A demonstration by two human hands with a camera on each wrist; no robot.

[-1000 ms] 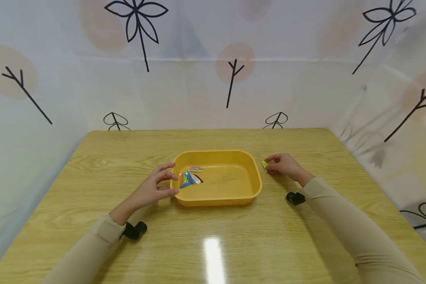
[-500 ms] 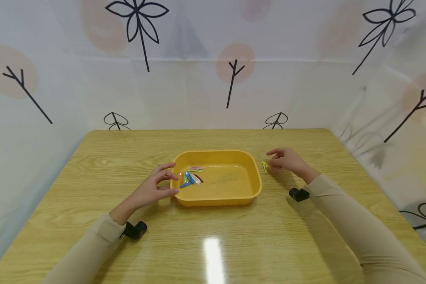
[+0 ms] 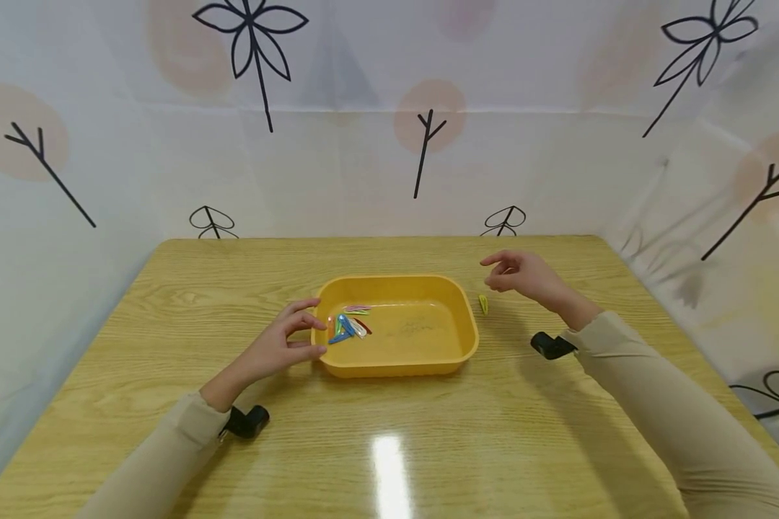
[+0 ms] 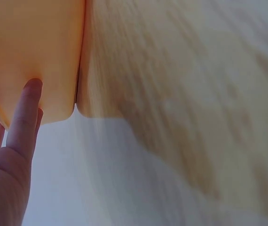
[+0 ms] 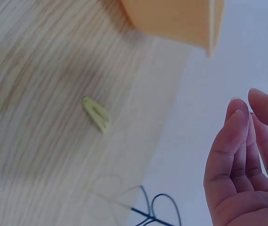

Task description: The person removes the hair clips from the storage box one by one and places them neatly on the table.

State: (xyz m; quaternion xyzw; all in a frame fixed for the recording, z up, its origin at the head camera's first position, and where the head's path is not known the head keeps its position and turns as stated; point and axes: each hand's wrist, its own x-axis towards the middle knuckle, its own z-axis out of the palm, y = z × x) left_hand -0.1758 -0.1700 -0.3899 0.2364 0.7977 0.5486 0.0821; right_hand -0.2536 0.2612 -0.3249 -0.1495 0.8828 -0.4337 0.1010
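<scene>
My left hand point(image 3: 281, 340) grips the left end of a yellow plastic tray point(image 3: 396, 368), its fingers reaching over the rim. In the left wrist view one digit point(image 4: 26, 110) lies against the tray's outer wall. Several snap hair clips point(image 3: 347, 328), blue, white, red, pink and green, lie at the tray's left side. A single yellow-green snap hair clip point(image 3: 483, 304) is on the table just right of the tray. Above and beyond that clip hovers my right hand point(image 3: 522, 276), fingers loosely bent and holding nothing, as the right wrist view also shows.
The wood-grain table point(image 3: 285, 447) runs back to a patterned white cloth point(image 3: 337, 166), which also hangs along both sides. Black wrist cameras point(image 3: 247, 422) sit at both cuffs. Light glares off the front of the table.
My right hand has let go of the yellow-green hair clip, leaving it on the table, and has lifted up and away from it. My left hand and the tray have stayed put.
</scene>
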